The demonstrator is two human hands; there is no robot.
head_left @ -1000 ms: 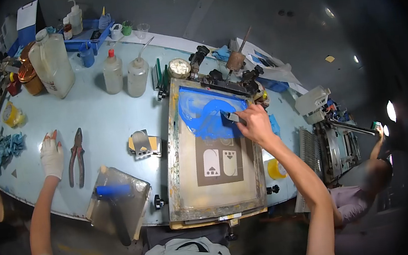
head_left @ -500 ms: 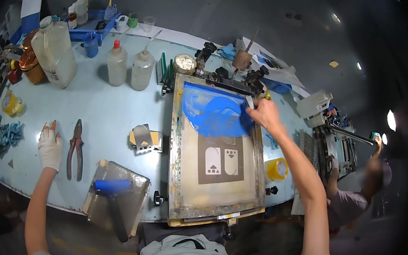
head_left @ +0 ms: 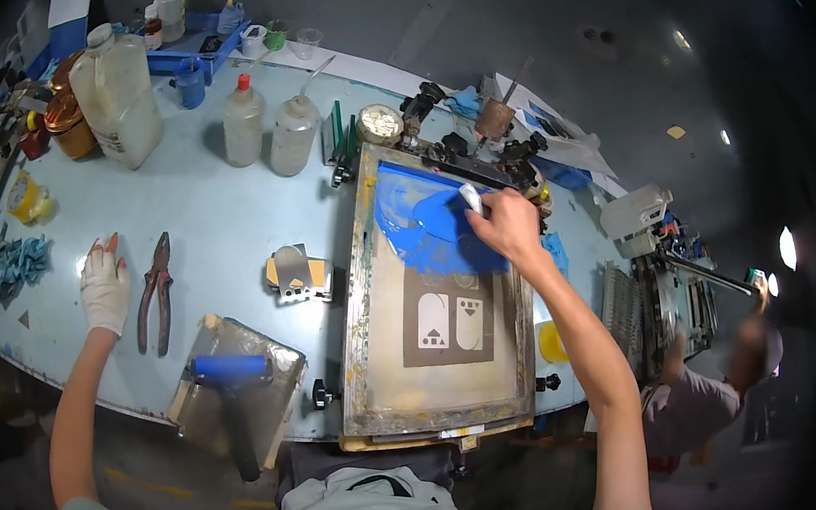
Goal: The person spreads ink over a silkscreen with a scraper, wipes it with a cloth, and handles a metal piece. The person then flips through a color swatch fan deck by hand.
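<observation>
My left hand (head_left: 105,288), in a white glove with bare fingertips, lies flat on the light blue table, fingers stretched out. Just right of it rest pliers (head_left: 154,294) with dark red handles. My right hand (head_left: 509,228) is closed round a white-ended tool (head_left: 470,198) over the screen printing frame (head_left: 360,311); the tool's lower part is hidden. Thick blue ink (head_left: 429,220) covers the far part of the mesh. Below the ink, a dark stencil panel (head_left: 420,356) shows pale rounded shapes with small symbols.
A blue roller (head_left: 230,367) lies on a plate at the front edge. Small metal plates (head_left: 294,273) sit left of the frame. Bottles (head_left: 295,135) and a large jug (head_left: 117,102) stand behind. Yellow tape (head_left: 551,342) is at the right; another person (head_left: 699,408) works beyond.
My right hand has moved left and slightly nearer the ink's middle with the tool, and the ink has shifted shape. My left hand stays flat. The whole view has shifted slightly.
</observation>
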